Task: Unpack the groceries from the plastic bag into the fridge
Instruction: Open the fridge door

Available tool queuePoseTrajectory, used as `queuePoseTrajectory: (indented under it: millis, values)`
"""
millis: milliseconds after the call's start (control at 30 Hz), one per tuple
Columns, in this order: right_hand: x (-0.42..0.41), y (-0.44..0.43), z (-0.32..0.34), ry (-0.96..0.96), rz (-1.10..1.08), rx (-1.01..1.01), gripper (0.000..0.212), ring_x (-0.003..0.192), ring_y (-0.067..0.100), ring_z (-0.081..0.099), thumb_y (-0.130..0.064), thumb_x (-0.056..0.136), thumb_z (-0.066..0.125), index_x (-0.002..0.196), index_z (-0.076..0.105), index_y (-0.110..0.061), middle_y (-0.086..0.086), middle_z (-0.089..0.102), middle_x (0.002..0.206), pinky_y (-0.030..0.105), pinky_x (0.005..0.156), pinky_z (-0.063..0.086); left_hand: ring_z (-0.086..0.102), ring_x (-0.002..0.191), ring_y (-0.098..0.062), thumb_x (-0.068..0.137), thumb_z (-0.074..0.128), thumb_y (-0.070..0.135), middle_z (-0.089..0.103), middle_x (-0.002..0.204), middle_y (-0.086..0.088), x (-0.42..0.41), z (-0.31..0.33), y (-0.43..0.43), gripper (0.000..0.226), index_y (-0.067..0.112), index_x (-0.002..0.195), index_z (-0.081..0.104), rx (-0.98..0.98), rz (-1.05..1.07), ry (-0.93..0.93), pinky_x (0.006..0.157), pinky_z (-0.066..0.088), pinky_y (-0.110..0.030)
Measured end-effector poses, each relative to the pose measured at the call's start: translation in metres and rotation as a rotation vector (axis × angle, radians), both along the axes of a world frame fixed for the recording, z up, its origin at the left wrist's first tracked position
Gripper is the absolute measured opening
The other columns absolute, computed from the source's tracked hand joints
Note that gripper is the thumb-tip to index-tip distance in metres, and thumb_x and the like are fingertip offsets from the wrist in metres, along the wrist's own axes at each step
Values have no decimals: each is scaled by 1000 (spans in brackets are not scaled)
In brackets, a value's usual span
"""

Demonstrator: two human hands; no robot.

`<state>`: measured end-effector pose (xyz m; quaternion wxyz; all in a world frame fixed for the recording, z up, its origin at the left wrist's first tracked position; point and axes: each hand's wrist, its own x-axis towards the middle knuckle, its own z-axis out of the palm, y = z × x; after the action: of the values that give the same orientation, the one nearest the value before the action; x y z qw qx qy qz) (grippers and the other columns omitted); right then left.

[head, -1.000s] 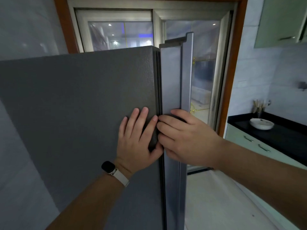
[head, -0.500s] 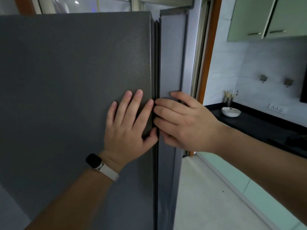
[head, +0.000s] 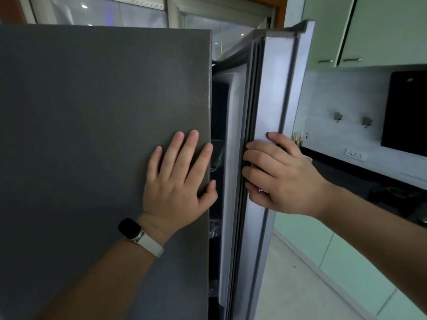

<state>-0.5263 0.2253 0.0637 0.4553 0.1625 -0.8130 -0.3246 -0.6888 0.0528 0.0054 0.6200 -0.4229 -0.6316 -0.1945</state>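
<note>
The dark grey fridge point(head: 92, 135) fills the left half of the view. My left hand point(head: 178, 179) lies flat on its side panel with straight fingers, near the front corner. My right hand point(head: 275, 179) grips the edge of the silver fridge door point(head: 275, 93), fingers curled round the rubber seal. The door stands a little ajar, and a narrow dark strip of the inside point(head: 218, 146) shows between panel and door. No plastic bag or groceries are in view.
A black counter point(head: 360, 176) with pale green cabinets point(head: 346, 257) below runs along the right wall. Green wall cupboards point(head: 381, 31) hang above. A pale tiled floor point(head: 288, 285) lies to the right of the door. A glass doorway point(head: 143, 12) is behind the fridge.
The fridge door has swung out from the body, opening a gap. My right hand moved right with the door edge. My left hand stayed flat on the side panel.
</note>
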Motion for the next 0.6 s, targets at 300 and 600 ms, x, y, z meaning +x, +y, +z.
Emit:
queuePoseTrajectory:
  millis: [300, 600]
  values:
    - [21, 9, -13, 1, -76, -97, 18, 125, 31, 56, -19, 88, 61, 97, 71, -8, 13, 67, 119, 44, 110, 37, 44, 138, -36, 83, 62, 25, 53, 145, -19, 23, 7, 2, 52, 9, 133, 62, -66, -106, -19, 112, 30, -57]
    - [29, 20, -17, -2, -83, -125, 20, 127, 32, 54, -21, 89, 59, 100, 71, -9, 13, 64, 127, 46, 108, 39, 45, 138, -35, 87, 57, 27, 51, 147, -17, 65, 36, 32, 56, 7, 139, 54, -296, -24, -141, 117, 24, -53]
